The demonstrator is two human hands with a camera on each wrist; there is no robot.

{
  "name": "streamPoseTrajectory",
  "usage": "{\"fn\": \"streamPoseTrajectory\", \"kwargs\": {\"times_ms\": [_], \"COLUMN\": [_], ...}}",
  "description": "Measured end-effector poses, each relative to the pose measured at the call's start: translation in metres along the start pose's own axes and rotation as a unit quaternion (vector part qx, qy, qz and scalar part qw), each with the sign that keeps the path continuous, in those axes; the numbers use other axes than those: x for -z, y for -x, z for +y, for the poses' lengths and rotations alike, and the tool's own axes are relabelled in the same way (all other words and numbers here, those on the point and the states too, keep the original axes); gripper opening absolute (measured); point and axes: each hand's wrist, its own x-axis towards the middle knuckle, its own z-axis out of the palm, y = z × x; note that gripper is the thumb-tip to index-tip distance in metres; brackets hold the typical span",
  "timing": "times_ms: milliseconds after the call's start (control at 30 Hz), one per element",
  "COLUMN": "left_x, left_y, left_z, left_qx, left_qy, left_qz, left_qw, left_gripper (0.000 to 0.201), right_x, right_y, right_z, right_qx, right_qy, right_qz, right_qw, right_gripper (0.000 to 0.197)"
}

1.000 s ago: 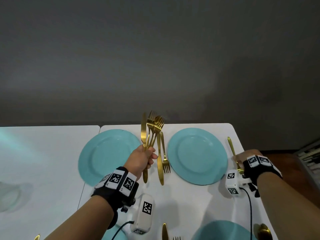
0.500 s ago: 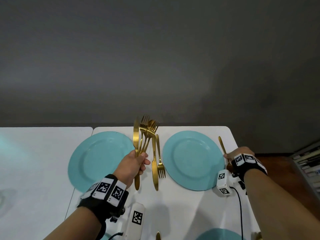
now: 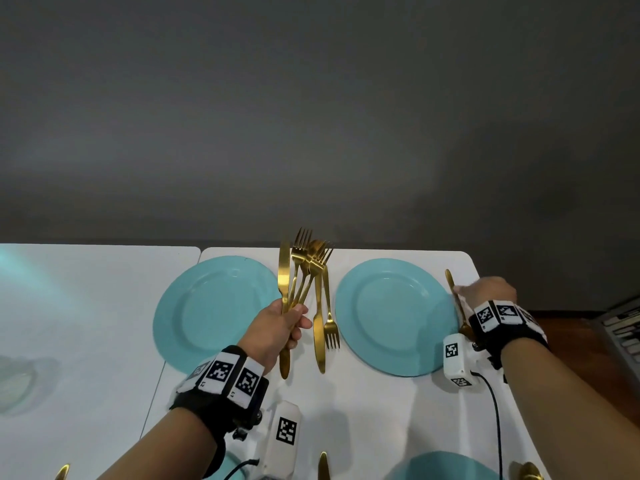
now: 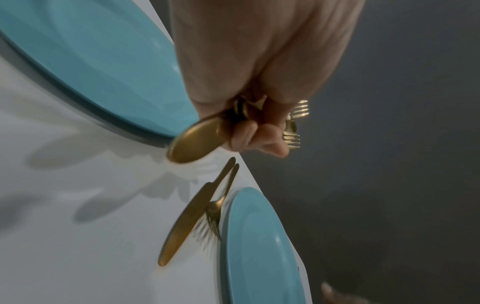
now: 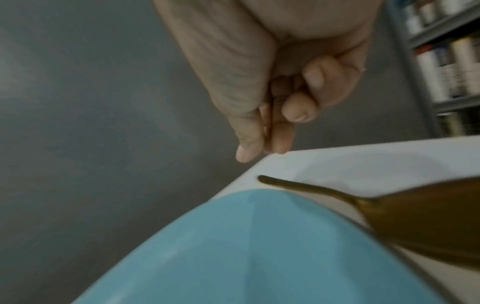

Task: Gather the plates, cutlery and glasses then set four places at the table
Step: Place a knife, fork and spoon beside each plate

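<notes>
My left hand (image 3: 284, 327) grips a bundle of gold cutlery (image 3: 301, 268), a knife, forks and a spoon, upright between two teal plates. The left plate (image 3: 214, 306) and right plate (image 3: 391, 317) lie at the far edge of the white table (image 3: 381, 410). A gold knife (image 3: 318, 327) and fork (image 3: 329, 317) lie just left of the right plate. A gold spoon (image 3: 450, 282) lies to the right of that plate. My right hand (image 3: 485, 292) hovers over its handle. In the right wrist view the right hand (image 5: 262, 144) has curled fingers, holds nothing and is clear of the spoon (image 5: 389, 216).
At the near edge lie another teal plate (image 3: 440, 467), a knife tip (image 3: 323, 465) and a gold spoon (image 3: 528, 471). A faint glass-like shape (image 3: 14, 386) sits at far left. A shelf unit (image 3: 623, 330) stands beyond the table's right edge. A grey wall lies behind.
My right hand has slid from the spoon's bowl end toward the far end of its handle, and the spoon stays on the table. The left hand keeps holding the bundle.
</notes>
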Motion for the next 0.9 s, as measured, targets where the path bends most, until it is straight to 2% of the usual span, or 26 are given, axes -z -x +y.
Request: {"fn": "streamPoseTrajectory", "kwargs": {"times_ms": [67, 167, 267, 333, 400, 500, 600, 667, 767, 833, 900], "left_x": [0.004, 0.01, 0.022, 0.034, 0.048, 0.075, 0.104, 0.122, 0.152, 0.176, 0.205], "left_y": [0.005, 0.012, 0.016, 0.018, 0.021, 0.031, 0.039, 0.042, 0.043, 0.04, 0.037], "left_z": [-0.001, -0.001, 0.0, 0.0, 0.001, 0.001, -0.001, -0.003, -0.002, 0.0, 0.004], "left_qx": [-0.001, 0.0, -0.001, -0.004, -0.003, -0.001, 0.006, 0.017, 0.022, 0.02, 0.021], "left_qy": [0.013, 0.022, 0.026, 0.036, 0.045, 0.039, 0.013, 0.004, 0.0, 0.01, 0.04], "left_qz": [-0.005, -0.018, -0.039, -0.062, -0.082, -0.11, -0.129, -0.116, -0.06, -0.013, 0.037], "left_qw": [1.0, 1.0, 0.999, 0.997, 0.996, 0.993, 0.992, 0.993, 0.998, 1.0, 0.998], "left_gripper": [0.014, 0.012, 0.01, 0.01, 0.01, 0.007, 0.013, 0.022, 0.032, 0.033, 0.029], "right_x": [0.004, -0.005, -0.023, -0.037, -0.052, -0.064, -0.067, -0.068, -0.071, -0.074, -0.083], "right_y": [0.022, 0.073, 0.142, 0.182, 0.207, 0.231, 0.251, 0.267, 0.286, 0.29, 0.294], "right_z": [-0.016, -0.045, -0.072, -0.087, -0.1, -0.115, -0.13, -0.141, -0.158, -0.168, -0.183], "right_qx": [0.11, 0.273, 0.439, 0.546, 0.607, 0.617, 0.601, 0.578, 0.499, 0.426, 0.369], "right_qy": [-0.002, -0.09, -0.058, -0.02, 0.01, 0.072, 0.131, 0.167, 0.192, 0.16, 0.107], "right_qz": [0.026, 0.035, 0.006, 0.022, 0.037, 0.032, 0.015, -0.016, -0.049, -0.072, -0.106], "right_qw": [0.994, 0.957, 0.897, 0.837, 0.794, 0.783, 0.788, 0.799, 0.843, 0.887, 0.917], "right_gripper": [0.039, 0.018, 0.021, 0.022, 0.023, 0.026, 0.027, 0.026, 0.021, 0.017, 0.012]}}
